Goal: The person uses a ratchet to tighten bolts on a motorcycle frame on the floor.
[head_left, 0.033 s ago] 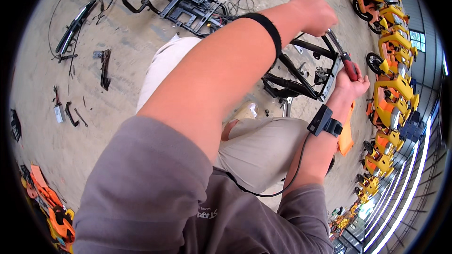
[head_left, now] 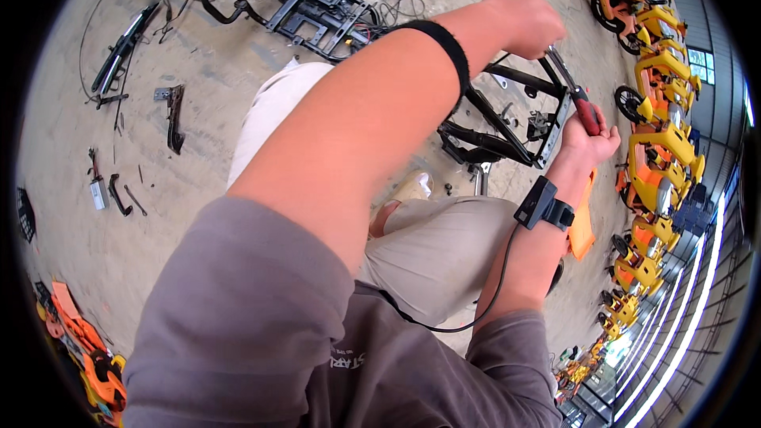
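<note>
My left arm reaches across to the right, and my left hand (head_left: 525, 22) is closed over the metal head end of a ratchet wrench (head_left: 564, 71); its fingertips are hidden. My right hand (head_left: 585, 141) is wrapped round the wrench's red and black handle, palm turned up. Just below and left of the tool lies a black metal vehicle frame (head_left: 501, 123) with a grey perforated strip (head_left: 555, 131) along its right end. What the wrench head sits on is hidden by my left hand. A small black device (head_left: 537, 202) is strapped to my right wrist, with a cable running from it.
Another black frame part with wiring (head_left: 317, 16) lies on the concrete floor ahead. Loose metal parts, including a dark bracket (head_left: 176, 119) and a silver box (head_left: 98, 194), lie at left. Yellow scooters (head_left: 666, 154) line the right side. Orange panels (head_left: 75, 325) are at lower left.
</note>
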Available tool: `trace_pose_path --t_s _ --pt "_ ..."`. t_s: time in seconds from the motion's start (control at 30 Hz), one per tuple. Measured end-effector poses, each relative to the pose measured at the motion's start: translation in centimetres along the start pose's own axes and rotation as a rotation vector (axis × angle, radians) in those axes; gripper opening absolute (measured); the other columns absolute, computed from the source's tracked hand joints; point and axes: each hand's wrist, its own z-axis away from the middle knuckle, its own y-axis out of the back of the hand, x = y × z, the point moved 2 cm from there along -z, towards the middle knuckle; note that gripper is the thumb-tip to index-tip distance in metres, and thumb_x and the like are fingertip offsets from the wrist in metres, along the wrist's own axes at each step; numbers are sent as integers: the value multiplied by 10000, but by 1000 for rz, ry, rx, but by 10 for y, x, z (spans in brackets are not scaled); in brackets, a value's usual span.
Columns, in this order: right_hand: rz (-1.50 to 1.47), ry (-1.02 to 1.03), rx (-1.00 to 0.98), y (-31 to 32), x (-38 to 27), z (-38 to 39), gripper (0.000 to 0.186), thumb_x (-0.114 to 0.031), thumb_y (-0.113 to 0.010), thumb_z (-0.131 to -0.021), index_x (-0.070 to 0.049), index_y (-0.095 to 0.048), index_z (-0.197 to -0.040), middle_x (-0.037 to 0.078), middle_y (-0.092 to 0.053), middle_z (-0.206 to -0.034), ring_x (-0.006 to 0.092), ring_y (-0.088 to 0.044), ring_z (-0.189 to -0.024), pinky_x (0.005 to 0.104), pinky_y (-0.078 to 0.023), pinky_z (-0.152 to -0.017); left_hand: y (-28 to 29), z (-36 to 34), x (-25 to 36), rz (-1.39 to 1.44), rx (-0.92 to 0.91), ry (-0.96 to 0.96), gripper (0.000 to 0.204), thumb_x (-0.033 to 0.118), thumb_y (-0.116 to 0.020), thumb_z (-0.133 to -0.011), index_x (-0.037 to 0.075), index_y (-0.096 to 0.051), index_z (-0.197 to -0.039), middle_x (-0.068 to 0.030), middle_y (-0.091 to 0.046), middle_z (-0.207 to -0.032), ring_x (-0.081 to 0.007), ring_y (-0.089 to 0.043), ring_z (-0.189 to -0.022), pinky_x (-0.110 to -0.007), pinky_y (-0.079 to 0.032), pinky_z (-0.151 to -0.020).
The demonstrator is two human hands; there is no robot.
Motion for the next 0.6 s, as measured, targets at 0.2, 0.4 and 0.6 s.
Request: trace_pose_path --t_s 0.2,0.4,0.6 --pt "11 73 86 1 -2 38 346 -308 -392 -983 -55 -440 -753 213 -615 -881 379 -598 -983 617 -450 -1017 -3 0 -1 11 -6 -13 150 276 -691 -813 162 -690 -910 -59 -716 -939 -301 -692 -940 -454 -561 -774" --pt "-207 80 164 4 -3 91 301 -276 -458 -930 -59 -403 -730 159 -545 -838 387 -574 -1021 640 -417 -1060 -1 2 -8 26 5 -80 140 267 -706 -766 155 -663 -839 -62 -690 -856 -307 -679 -879 -457 -537 -716" --pt "-183 29 131 3 -4 87 374 -220 -457 -952 -129 -313 -619 137 -535 -796 419 -549 -1120 661 -325 -1144 -6 -9 -9 15 40 -67 140 266 -704 -731 151 -667 -800 -70 -684 -810 -312 -674 -830 -450 -530 -701"
